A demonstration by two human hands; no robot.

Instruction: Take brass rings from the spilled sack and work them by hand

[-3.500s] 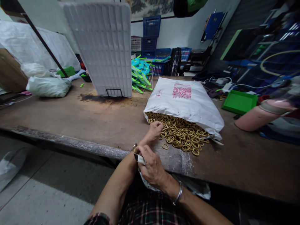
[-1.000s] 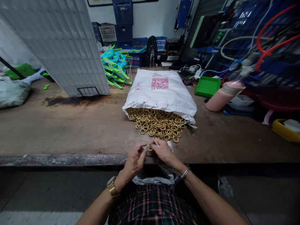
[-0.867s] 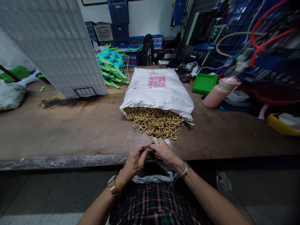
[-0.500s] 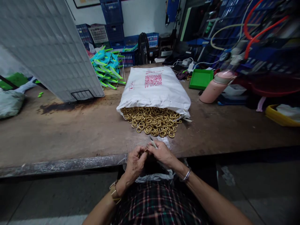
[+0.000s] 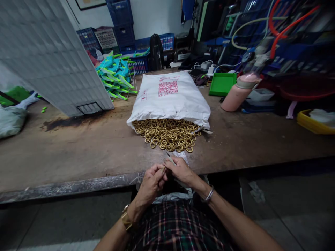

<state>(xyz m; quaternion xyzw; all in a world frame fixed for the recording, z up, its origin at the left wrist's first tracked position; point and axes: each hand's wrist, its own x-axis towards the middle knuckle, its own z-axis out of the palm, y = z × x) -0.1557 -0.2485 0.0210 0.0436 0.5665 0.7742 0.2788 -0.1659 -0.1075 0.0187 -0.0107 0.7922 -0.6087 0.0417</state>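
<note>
Above the table's near edge, my left hand (image 5: pixel 152 181) is closed, with a small gold-coloured ring (image 5: pixel 164 168) pinched between thumb and fingertips. My right hand (image 5: pixel 181 170) is closed around a small knife (image 5: pixel 170 159); its thin dark tip points up and away, and its lower part is hidden in the palm. The fingertips of both hands meet at the ring. Just beyond them, a heap of gold-coloured rings (image 5: pixel 170 136) spills from the mouth of a white sack (image 5: pixel 149 104) printed with a red square code.
On the left of the wooden table (image 5: pixel 86 153) stands a tall grey ribbed panel (image 5: pixel 70 66). Behind it are stacked green and turquoise pieces (image 5: pixel 116 76). To the right are a green tray (image 5: pixel 222 83), a pink bottle (image 5: pixel 238 94) and a yellow tray (image 5: pixel 314 125).
My left hand has turned slightly, and the ring now shows at its fingertips. The right hand keeps the knife in nearly the same place. The view has shifted a little.
</note>
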